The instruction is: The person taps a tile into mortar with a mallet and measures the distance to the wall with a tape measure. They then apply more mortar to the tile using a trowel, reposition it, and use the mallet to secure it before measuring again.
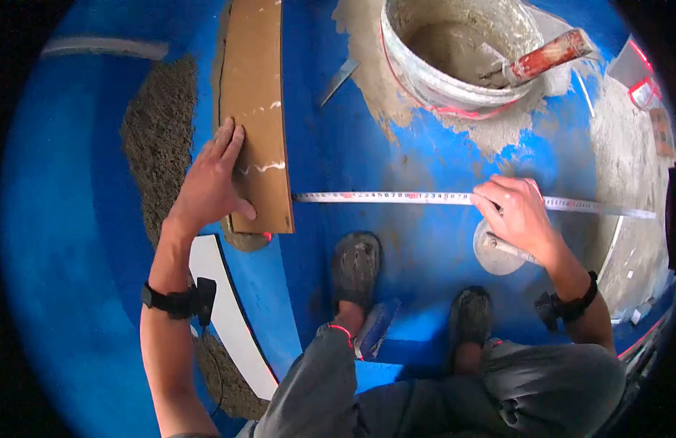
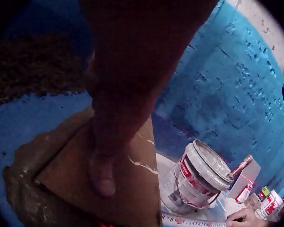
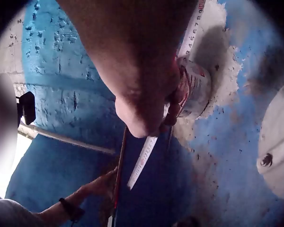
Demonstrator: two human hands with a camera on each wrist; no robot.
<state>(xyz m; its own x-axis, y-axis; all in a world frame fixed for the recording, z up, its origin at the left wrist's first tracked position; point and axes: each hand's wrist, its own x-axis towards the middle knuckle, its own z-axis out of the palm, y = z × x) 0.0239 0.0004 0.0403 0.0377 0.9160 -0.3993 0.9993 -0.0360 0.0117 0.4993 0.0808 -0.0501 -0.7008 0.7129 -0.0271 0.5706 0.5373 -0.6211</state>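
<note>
My left hand [image 1: 210,182] rests on a long brown board [image 1: 261,131], fingers and thumb spread over its left side near the front end. Grey mortar [image 1: 246,241] shows under that end, and white smears cross the board's top. From the board's right edge a white measuring tape [image 1: 382,197] runs rightward over the blue floor. My right hand [image 1: 517,212] pinches the tape between thumb and fingers, and the blade carries on past it to the right. Close below this hand lies a round pale disc [image 1: 498,252]. In the left wrist view the thumb [image 2: 103,182] lies flat on the board.
A mortar-smeared bucket [image 1: 462,87] with a red-handled trowel [image 1: 550,57] in it stands at the back. Dark mortar heaps [image 1: 162,124] lie at the left, with a white strip [image 1: 232,314] nearer. My shoes [image 1: 356,266] stand below the tape.
</note>
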